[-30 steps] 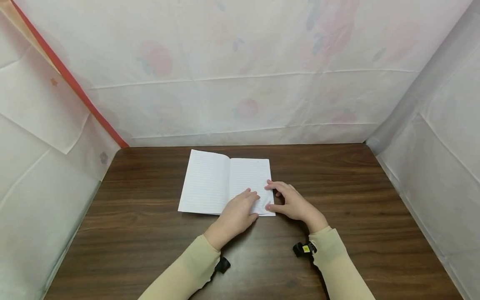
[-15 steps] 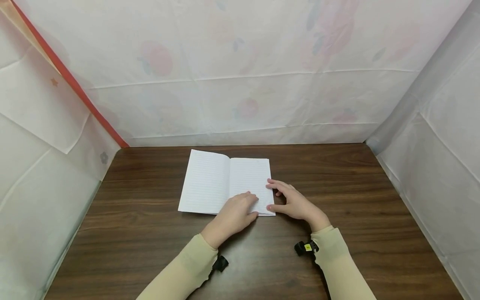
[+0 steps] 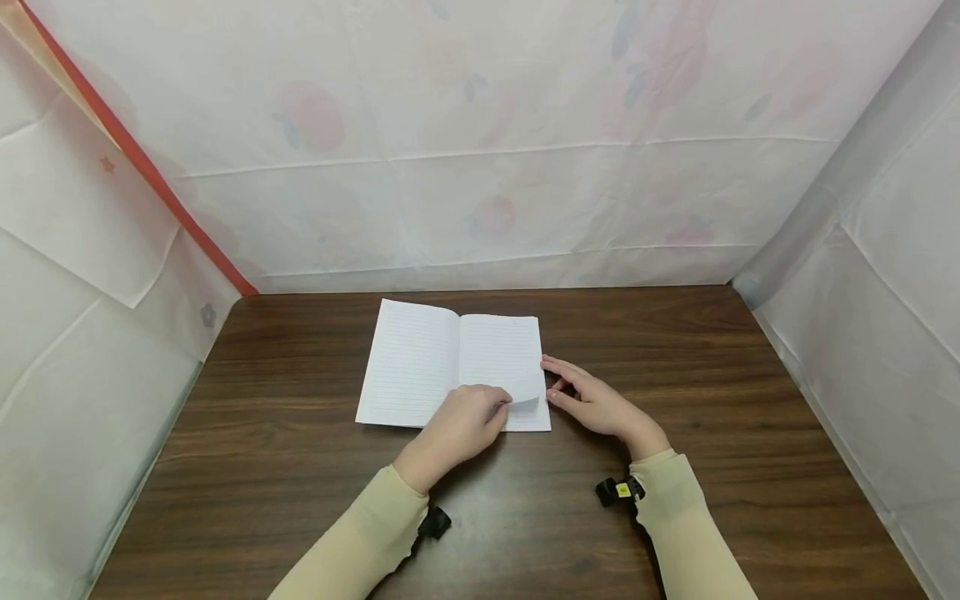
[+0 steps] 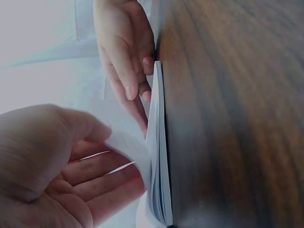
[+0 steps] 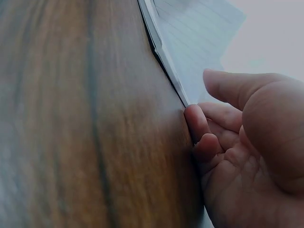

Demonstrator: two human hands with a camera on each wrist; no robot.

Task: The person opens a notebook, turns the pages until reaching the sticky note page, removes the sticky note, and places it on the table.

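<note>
I see an open white notebook with lined pages (image 3: 453,367) lying flat on a dark brown wooden table (image 3: 675,500), toward the far middle of the tabletop. Both of the person's arms reach in from the near edge in pale beige sleeves (image 3: 360,546).

The left hand (image 3: 453,429) rests on the near part of the right-hand page; its curled fingers and thumb pinch the near corner of the top sheet (image 3: 525,402), which curls up off the stack — the left wrist view shows that thin sheet bowed over the fingers (image 4: 107,178).

The right hand (image 3: 596,404) lies on the table just beside the notebook's right edge, fingers loosely extended and slightly apart — the fingertips (image 5: 195,118) touch the edge of the page stack, holding nothing.

White, faintly flower-printed cloth walls (image 3: 480,150) enclose the table on three sides.
</note>
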